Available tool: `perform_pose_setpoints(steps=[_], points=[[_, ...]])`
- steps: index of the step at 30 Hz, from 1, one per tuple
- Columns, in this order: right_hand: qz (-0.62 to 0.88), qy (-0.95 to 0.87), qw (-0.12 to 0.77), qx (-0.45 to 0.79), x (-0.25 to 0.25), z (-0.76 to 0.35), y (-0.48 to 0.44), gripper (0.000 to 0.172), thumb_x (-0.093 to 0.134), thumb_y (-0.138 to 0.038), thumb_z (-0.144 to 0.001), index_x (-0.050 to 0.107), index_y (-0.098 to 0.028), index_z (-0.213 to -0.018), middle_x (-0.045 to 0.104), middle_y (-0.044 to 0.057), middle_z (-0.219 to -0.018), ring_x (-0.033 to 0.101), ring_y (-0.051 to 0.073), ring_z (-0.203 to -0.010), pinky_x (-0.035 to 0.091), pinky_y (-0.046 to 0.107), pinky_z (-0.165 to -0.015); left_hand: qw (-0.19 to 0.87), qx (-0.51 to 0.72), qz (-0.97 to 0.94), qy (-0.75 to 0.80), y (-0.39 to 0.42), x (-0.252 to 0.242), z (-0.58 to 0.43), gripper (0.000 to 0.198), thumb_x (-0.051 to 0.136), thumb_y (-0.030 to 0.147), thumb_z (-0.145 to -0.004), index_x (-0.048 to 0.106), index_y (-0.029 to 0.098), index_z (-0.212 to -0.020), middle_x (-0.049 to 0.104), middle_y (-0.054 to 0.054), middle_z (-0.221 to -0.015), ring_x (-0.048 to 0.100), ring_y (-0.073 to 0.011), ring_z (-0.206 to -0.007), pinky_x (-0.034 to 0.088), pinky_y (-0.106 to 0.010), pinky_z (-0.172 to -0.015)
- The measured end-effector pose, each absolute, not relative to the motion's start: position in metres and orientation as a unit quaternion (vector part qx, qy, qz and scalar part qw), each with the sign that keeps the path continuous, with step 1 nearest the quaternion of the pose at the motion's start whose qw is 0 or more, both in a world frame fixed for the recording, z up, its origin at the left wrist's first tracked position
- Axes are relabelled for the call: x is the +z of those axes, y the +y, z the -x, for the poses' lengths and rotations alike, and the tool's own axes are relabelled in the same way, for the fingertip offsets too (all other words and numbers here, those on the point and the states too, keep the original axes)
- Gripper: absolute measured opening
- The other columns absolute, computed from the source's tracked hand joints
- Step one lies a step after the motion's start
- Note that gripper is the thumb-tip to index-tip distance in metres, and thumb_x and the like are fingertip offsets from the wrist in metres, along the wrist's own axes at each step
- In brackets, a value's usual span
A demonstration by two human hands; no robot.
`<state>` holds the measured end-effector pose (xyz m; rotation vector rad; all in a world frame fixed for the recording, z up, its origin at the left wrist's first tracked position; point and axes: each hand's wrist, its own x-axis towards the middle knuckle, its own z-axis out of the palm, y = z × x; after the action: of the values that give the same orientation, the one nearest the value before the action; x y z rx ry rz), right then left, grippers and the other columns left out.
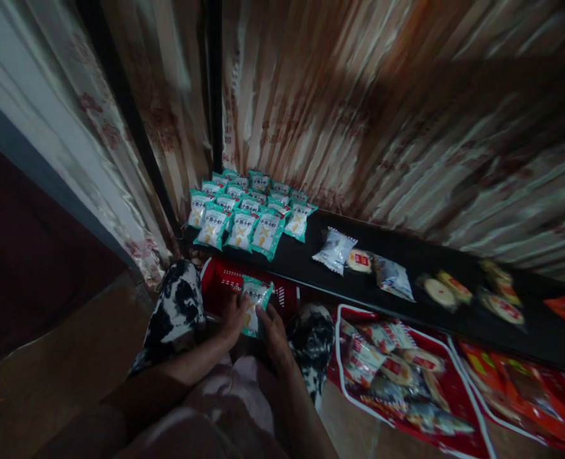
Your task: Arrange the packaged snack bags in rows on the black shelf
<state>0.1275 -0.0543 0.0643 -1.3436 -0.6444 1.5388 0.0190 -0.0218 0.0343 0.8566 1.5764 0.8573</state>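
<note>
Both my hands hold one teal-and-white snack packet (pixel 254 305) low in front of me, over a red basket (pixel 225 275). My left hand (pixel 233 317) grips its left edge with fingers curled. My right hand (pixel 273 331) grips the packet's right edge and lower side. Just beyond, on a black shelf (pixel 306 255), several matching teal packets (pixel 244 213) stand in rows against the wall corner.
My knees in black-and-white patterned trousers (pixel 177 306) flank the basket. Further right on the shelf lie clear-wrapped snacks (pixel 335 250) and round cakes (pixel 439 292). Red trays (pixel 402 376) filled with packets sit on the floor at right. Striped curtains hang behind.
</note>
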Motion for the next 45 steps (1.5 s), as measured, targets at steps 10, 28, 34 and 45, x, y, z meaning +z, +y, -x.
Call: perform_pose_setpoints(steps=[10,28,34,45], points=[[0.585,-0.354,0.46,0.567,0.069,-0.143,-0.056,0.06,0.072,-0.048,-0.069,0.059,-0.02,-0.12,0.068,0.007,-0.114,0.063,0.025,-0.103,0.048,0.036,-0.091,0.505,0.357,-0.416,0.667,-0.016,0.053,-0.029,0.033,0.053,0.04,-0.083,0.056,0.02,-0.108,0.066,-0.01,-0.11,0.061,-0.0214,-0.105,0.043,-0.03,-0.092],[0.623,-0.353,0.48,0.506,0.077,-0.189,-0.037,0.057,0.071,-0.053,-0.066,0.064,-0.017,-0.11,0.072,0.009,-0.103,0.067,0.028,-0.092,0.053,0.037,-0.079,0.569,0.368,-0.443,0.587,0.007,0.086,-0.065,0.03,0.059,0.032,-0.079,0.064,0.021,-0.105,0.068,-0.007,-0.113,0.059,-0.0225,-0.111,0.043,-0.03,-0.095],[0.629,-0.357,0.479,0.498,0.088,-0.195,-0.03,0.057,0.071,-0.052,-0.066,0.065,-0.018,-0.11,0.071,0.01,-0.107,0.066,0.028,-0.095,0.051,0.039,-0.084,0.546,0.366,-0.477,0.583,0.015,0.092,-0.069,0.031,0.061,0.029,-0.077,0.064,0.019,-0.106,0.069,-0.008,-0.107,0.063,-0.023,-0.101,0.047,-0.03,-0.088],[0.656,-0.407,0.446,0.452,0.102,-0.22,-0.009,0.057,0.067,-0.055,-0.069,0.065,-0.018,-0.112,0.071,0.01,-0.106,0.065,0.03,-0.095,0.05,0.039,-0.082,0.509,0.357,-0.518,0.587,0.035,0.095,-0.093,0.036,0.058,0.033,-0.082,0.058,0.016,-0.114,0.064,-0.012,-0.119,0.058,-0.0242,-0.111,0.043,-0.033,-0.095]])
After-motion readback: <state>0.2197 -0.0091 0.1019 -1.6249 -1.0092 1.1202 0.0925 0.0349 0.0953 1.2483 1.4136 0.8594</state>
